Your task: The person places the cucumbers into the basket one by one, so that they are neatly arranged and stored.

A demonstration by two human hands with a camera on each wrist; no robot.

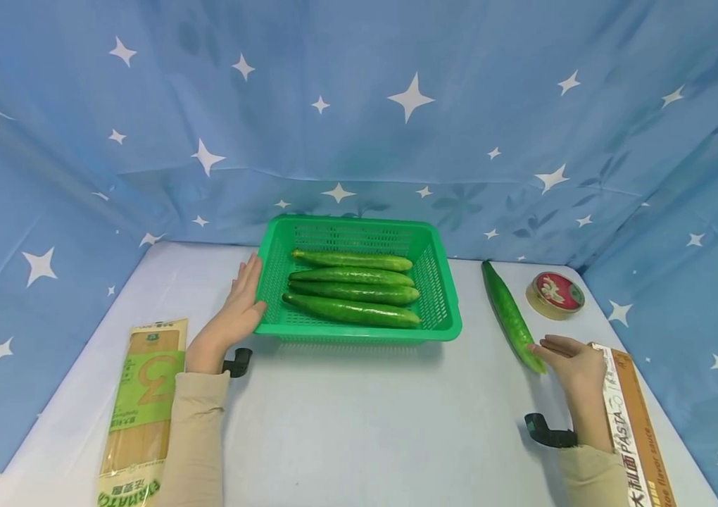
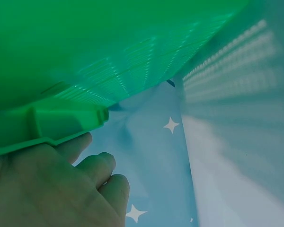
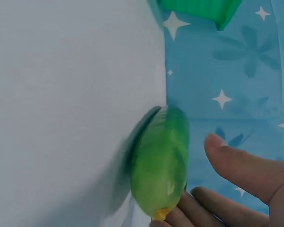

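A green plastic basket [image 1: 359,332] stands at the back of the table with several cucumbers [image 1: 353,292] lying side by side in it. Against its left side rests my left hand [image 1: 232,313], fingers straight; in the left wrist view the fingers [image 2: 97,168] are just under the basket's rim. On the right, a single cucumber [image 1: 511,317] lies lengthwise on the table. My right hand [image 1: 577,366] is at its near end. The right wrist view has the thumb [image 3: 241,165] apart from this cucumber and the other fingers low beside it, partly hidden.
A round tin with a red lid [image 1: 558,292] sits right of the single cucumber. A pasta packet [image 1: 146,394] lies by the left forearm, and a long pasta box [image 1: 634,422] by the right. Blue star-patterned cloth [image 1: 359,105] hangs behind the table and at both sides.
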